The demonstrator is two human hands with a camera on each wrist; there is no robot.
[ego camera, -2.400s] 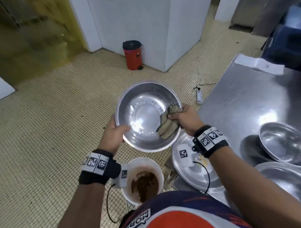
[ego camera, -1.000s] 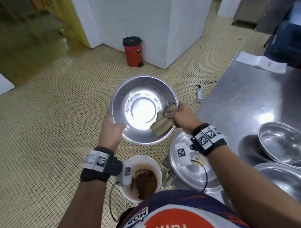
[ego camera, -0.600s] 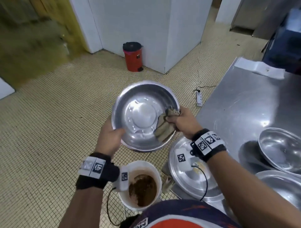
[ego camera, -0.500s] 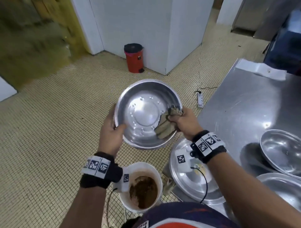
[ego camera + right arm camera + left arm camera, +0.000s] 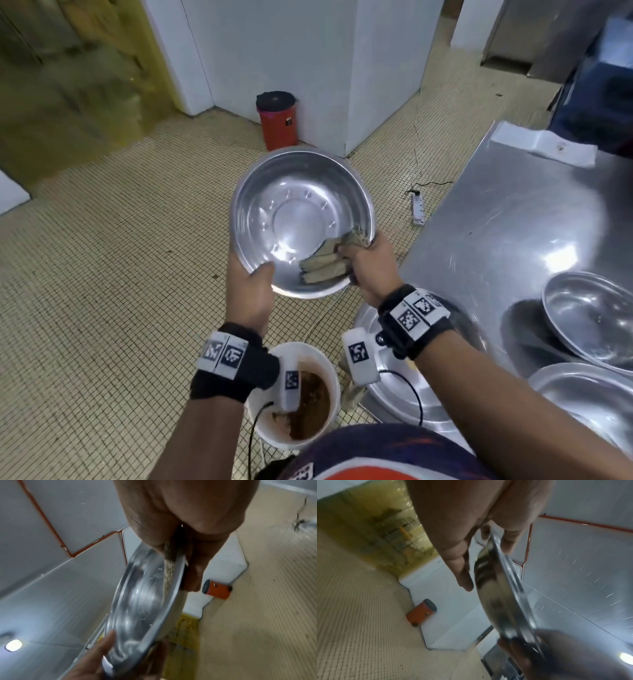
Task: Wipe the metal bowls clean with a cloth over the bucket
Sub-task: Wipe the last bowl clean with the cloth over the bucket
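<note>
I hold a shiny metal bowl (image 5: 298,219) tilted toward me, out over the floor beyond the white bucket (image 5: 310,394) of brown liquid. My left hand (image 5: 251,291) grips its near-left rim (image 5: 498,555), thumb inside and fingers behind. My right hand (image 5: 368,263) pinches a folded beige cloth (image 5: 325,265) against the bowl's near-right inner wall, thumb on the cloth and fingers behind the rim. In the right wrist view the cloth (image 5: 169,563) lies along the bowl's inner wall (image 5: 137,601), blurred.
A steel table (image 5: 513,212) stands at my right with several more metal bowls (image 5: 592,315) and a round lid (image 5: 404,394) near its edge. A red pedal bin (image 5: 276,120) stands by the white wall. A power strip (image 5: 418,209) lies on the tiled floor.
The cloth and my right hand have slid along the inner wall from the right side toward the bowl's near edge. The left hand keeps its grip on the rim.
</note>
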